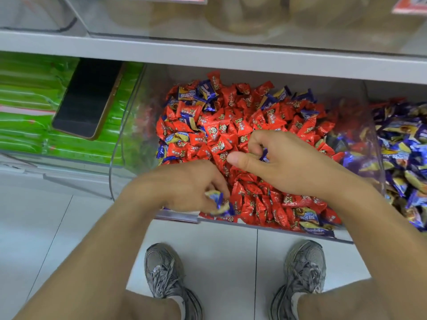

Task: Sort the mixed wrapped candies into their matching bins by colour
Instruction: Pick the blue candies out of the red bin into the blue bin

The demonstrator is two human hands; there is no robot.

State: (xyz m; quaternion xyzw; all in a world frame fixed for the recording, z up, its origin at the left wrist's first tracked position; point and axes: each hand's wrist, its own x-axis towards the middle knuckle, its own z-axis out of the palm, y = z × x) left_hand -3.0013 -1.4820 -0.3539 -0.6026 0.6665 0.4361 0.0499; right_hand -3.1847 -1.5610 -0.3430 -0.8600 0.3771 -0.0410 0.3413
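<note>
Two hands work the red bin (129, 125), where blue candies (203, 93) lie scattered among the red candies (231, 130), thickest at 12 o'clock. The left hand (184, 183) grips several blue ones at 7 o'clock; the right hand (284, 158) pinches another near the middle. Better to gather a handful, keep reds out of the grip, then carry it to the blue bin (379, 144) at 3 o'clock.

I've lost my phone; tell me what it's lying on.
The dark phone lies tilted on stacked green packets in the left bin. Whatever sits beneath those packets is covered.
</note>
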